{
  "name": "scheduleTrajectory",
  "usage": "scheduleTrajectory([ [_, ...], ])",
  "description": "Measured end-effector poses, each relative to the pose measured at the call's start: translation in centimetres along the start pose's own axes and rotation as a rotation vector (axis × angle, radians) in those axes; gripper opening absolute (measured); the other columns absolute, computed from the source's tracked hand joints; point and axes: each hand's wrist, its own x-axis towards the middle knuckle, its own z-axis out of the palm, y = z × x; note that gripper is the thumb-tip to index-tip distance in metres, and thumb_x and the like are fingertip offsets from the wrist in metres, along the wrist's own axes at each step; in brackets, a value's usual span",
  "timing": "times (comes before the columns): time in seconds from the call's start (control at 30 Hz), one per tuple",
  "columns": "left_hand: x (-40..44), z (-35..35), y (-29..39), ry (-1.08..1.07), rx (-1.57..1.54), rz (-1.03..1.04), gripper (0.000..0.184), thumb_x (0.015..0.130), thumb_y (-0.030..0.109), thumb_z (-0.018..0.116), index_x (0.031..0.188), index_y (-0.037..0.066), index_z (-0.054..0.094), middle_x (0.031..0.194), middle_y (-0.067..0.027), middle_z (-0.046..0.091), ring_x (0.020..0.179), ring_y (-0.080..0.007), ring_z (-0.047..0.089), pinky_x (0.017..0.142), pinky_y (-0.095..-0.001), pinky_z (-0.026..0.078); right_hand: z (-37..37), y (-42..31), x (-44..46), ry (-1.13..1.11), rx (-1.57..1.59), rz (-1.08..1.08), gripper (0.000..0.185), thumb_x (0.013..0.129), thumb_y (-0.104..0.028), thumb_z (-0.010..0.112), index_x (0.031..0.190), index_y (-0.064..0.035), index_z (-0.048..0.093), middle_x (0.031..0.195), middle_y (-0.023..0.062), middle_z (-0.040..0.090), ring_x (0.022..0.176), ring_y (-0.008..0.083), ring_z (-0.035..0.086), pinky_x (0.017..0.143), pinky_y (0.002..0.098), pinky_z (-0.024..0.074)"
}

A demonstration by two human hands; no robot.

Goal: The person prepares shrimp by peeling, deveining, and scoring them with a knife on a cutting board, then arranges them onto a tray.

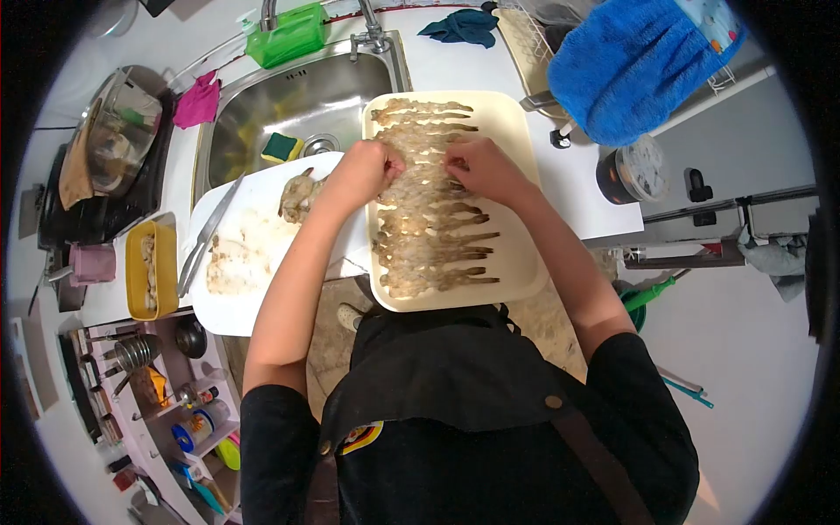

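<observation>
A cream tray holds a column of peeled shrimp, laid side by side with their dark tails toward the right. Over the left edge of the column, my left hand has its fingers pinched at the shrimp's thick ends. On the tail side, my right hand is closed with its fingertips on a shrimp in the upper half of the row. Left of the tray, a white cutting board bears a small pile of shrimp, brownish scraps and a knife.
Behind the board is a steel sink with a sponge. A yellow container stands at the left. A lidded jar and a blue towel are at the right. A green basket sits behind the sink.
</observation>
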Motion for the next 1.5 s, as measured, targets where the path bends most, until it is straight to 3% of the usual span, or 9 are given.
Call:
scheduleTrajectory([
  [0.1, 0.6, 0.7, 0.1, 0.325, -0.064, 0.142, 0.01, 0.073, 0.002, 0.064, 0.079, 0.005, 0.071, 0.077, -0.0164, 0.067, 0.074, -0.0332, 0.066, 0.071, -0.0389, 0.053, -0.3, 0.0, 0.6, 0.042, 0.055, 0.068, 0.013, 0.077, -0.007, 0.063, 0.088, -0.0006, 0.066, 0.087, 0.0151, 0.062, 0.083, 0.0313, 0.061, 0.077, 0.0396, 0.0498],
  [0.33, -0.6, 0.1, -0.1, 0.173, 0.012, 0.055, 0.019, 0.077, 0.001, 0.067, 0.096, 0.004, 0.071, 0.092, -0.0179, 0.067, 0.08, -0.0312, 0.067, 0.071, -0.0376, 0.053, 0.4, -0.4, 1.5, -0.049, 0.003, 0.182, 0.013, 0.079, -0.006, 0.067, 0.091, -0.0002, 0.067, 0.085, 0.0125, 0.063, 0.079, 0.0233, 0.064, 0.072, 0.0324, 0.0513],
  [0.53, -10.2, -6.5, -5.9, 0.582, 0.046, -0.213, 0.023, 0.078, -0.002, 0.062, 0.099, 0.003, 0.071, 0.096, -0.0162, 0.068, 0.085, -0.0267, 0.066, 0.076, -0.0353, 0.053, 1.0, -8.5, 3.6, 0.015, 0.116, 0.034, 0.012, 0.082, -0.008, 0.065, 0.093, -0.0023, 0.068, 0.087, 0.013, 0.064, 0.077, 0.0232, 0.064, 0.07, 0.0335, 0.051],
  [0.73, -22.4, -11.4, -13.9, 0.514, 0.533, -0.594, 0.037, 0.069, -0.004, 0.059, 0.104, 0.006, 0.062, 0.1, -0.0179, 0.061, 0.093, -0.0388, 0.059, 0.084, -0.0444, 0.049, 9.1, -12.7, 11.3, -0.056, 0.141, -0.267, 0.015, 0.082, -0.009, 0.062, 0.094, -0.0012, 0.067, 0.092, 0.0168, 0.064, 0.085, 0.0333, 0.061, 0.077, 0.0408, 0.0497],
  [0.97, -27.0, -13.4, -17.1, 0.382, 0.307, -0.508, 0.039, 0.067, -0.001, 0.063, 0.105, 0.006, 0.055, 0.098, -0.0168, 0.06, 0.092, -0.0386, 0.059, 0.08, -0.045, 0.049, 13.5, -14.4, 17.0, -0.566, -0.322, -0.105, 0.015, 0.067, -0.003, 0.061, 0.08, 0.0017, 0.065, 0.081, 0.0217, 0.063, 0.082, 0.0369, 0.062, 0.072, 0.0411, 0.0496],
  [1.1, -27.5, -14.1, -17.2, 0.328, 0.214, -0.509, 0.043, 0.068, 0.0, 0.064, 0.108, 0.008, 0.049, 0.098, -0.016, 0.062, 0.092, -0.0383, 0.061, 0.077, -0.0466, 0.049, 11.7, -17.0, 16.5, -0.454, -0.193, 0.085, 0.009, 0.065, -0.001, 0.063, 0.073, 0.0025, 0.06, 0.076, 0.0236, 0.062, 0.074, 0.0373, 0.062, 0.065, 0.0404, 0.0497],
  [1.2, -28.5, -14.3, -17.5, 0.245, -0.001, -0.53, 0.048, 0.071, 0.002, 0.063, 0.115, 0.009, 0.043, 0.091, -0.0198, 0.063, 0.09, -0.0407, 0.062, 0.073, -0.0484, 0.048, 10.1, -19.3, 15.2, -0.167, -0.176, 0.025, 0.01, 0.066, 0.0, 0.063, 0.072, 0.0035, 0.057, 0.072, 0.0227, 0.059, 0.066, 0.0356, 0.059, 0.062, 0.0403, 0.0476],
  [1.37, -30.4, -16.1, -15.2, 0.119, -0.351, -0.461, 0.046, 0.083, 0.013, 0.063, 0.125, 0.011, 0.046, 0.075, -0.019, 0.06, 0.073, -0.0342, 0.062, 0.068, -0.042, 0.046, 13.3, -23.1, 12.2, -0.008, 0.331, 0.276, 0.016, 0.076, -0.008, 0.07, 0.072, 0.0005, 0.056, 0.058, -0.0006, 0.047, 0.059, 0.0053, 0.044, 0.054, 0.0257, 0.0398],
  [1.5, -31.5, -14.9, -15.6, 0.119, -0.291, -0.287, 0.041, 0.092, 0.015, 0.059, 0.132, 0.02, 0.051, 0.076, -0.0139, 0.062, 0.067, -0.0253, 0.061, 0.065, -0.0361, 0.048, 19.2, -27.7, 8.9, 0.072, 0.588, 0.494, 0.025, 0.077, -0.006, 0.072, 0.068, -0.0039, 0.049, 0.058, -0.0035, 0.046, 0.056, 0.0047, 0.047, 0.052, 0.0244, 0.0409],
])
